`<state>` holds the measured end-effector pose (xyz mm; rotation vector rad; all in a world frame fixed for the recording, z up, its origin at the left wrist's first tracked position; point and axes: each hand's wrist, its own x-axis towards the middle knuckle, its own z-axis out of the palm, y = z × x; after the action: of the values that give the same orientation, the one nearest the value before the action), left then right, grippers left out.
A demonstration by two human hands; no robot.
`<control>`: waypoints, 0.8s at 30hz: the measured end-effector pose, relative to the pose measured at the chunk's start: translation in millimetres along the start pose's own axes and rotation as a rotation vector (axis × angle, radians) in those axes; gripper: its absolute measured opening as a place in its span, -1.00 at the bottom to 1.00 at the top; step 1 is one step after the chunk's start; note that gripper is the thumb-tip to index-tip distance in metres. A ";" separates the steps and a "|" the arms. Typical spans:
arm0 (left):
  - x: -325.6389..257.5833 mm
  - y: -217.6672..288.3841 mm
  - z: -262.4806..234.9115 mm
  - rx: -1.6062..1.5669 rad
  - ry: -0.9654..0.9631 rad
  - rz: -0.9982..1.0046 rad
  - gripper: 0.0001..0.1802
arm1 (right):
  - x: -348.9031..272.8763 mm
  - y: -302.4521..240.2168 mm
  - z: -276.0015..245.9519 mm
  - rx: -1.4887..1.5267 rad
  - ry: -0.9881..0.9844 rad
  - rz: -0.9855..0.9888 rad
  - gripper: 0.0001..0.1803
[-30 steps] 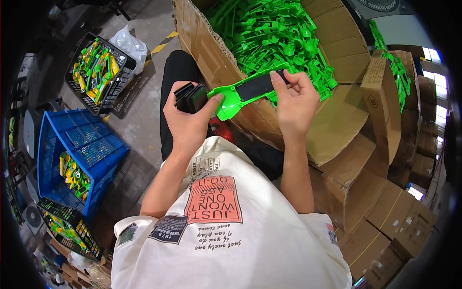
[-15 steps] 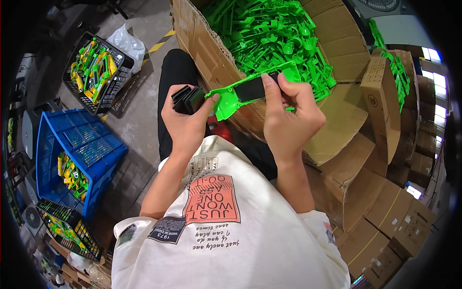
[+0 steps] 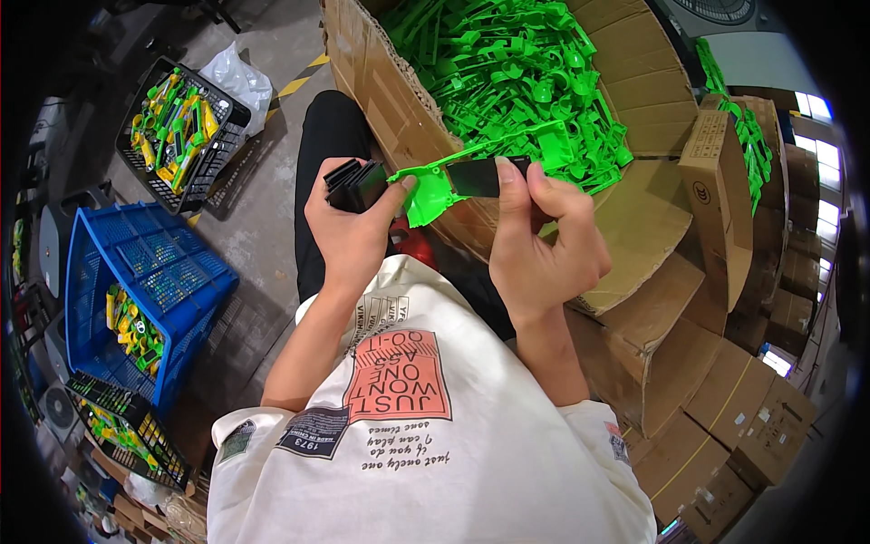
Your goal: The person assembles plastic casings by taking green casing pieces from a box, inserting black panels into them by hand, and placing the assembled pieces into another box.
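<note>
Big brown cardboard box [image 3: 634,213] of green plastic parts far ahead, stacked cartons [image 3: 725,399] right, blue crate [image 3: 136,272] left, my forearms raised before my chest, left hand [image 3: 349,231] gripping a stack of black pieces [image 3: 353,184] and the green part [image 3: 430,190], right hand [image 3: 539,245] pinching a black piece [image 3: 476,177] onto it.

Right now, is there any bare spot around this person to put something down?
Bare grey floor lies between the blue crate, the black basket and the person's leg. The folded-out flap of the big carton is bare too. The carton is heaped with green parts, and both hands are occupied: left hand, right hand.
</note>
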<state>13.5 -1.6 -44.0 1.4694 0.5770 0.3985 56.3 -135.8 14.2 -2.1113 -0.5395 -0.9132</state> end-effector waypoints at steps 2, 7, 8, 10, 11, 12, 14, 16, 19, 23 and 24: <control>0.0 1.2 0.7 -0.015 0.000 -0.006 -0.69 | 1.1 1.7 1.7 0.024 -0.027 0.027 -0.80; -1.1 0.9 1.9 0.010 0.012 -0.003 -0.69 | -2.5 -0.9 0.7 -0.019 -0.084 0.065 -0.81; -1.3 0.2 2.2 0.004 0.014 0.011 -0.69 | -3.4 -0.9 0.9 -0.021 -0.079 0.063 -0.81; -2.1 0.4 2.5 -0.002 0.017 0.024 -0.69 | 0.6 1.4 1.2 -0.027 -0.091 0.137 -0.82; -2.6 1.2 2.1 0.014 0.017 0.011 -0.69 | 3.2 4.5 1.3 -0.034 -0.102 0.210 -0.83; -3.1 2.1 2.9 0.028 0.015 -0.003 -0.70 | 2.7 15.3 -1.7 0.005 -0.167 0.408 -0.79; -5.9 3.2 5.7 -0.029 -0.002 -0.021 -0.70 | 4.2 36.3 0.2 0.236 -0.179 0.581 -0.80; -7.0 2.8 5.8 -0.087 -0.017 -0.038 -0.70 | 3.2 40.3 1.0 0.459 -0.226 0.722 -0.81; -8.1 2.9 4.3 0.045 -0.006 0.056 -0.69 | 0.8 49.4 6.0 0.451 -0.230 0.587 -0.81; -7.3 2.0 0.3 -0.009 -0.013 0.012 -0.70 | 5.3 41.6 3.1 0.385 -0.246 0.638 -0.80; -6.0 1.0 -1.5 -0.017 -0.009 -0.003 -0.71 | 6.8 39.3 0.2 0.241 -0.299 0.619 -0.80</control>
<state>7.9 -3.8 -42.3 1.4532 0.5674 0.3937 85.2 -159.6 0.4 -2.0156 -0.1073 -0.1752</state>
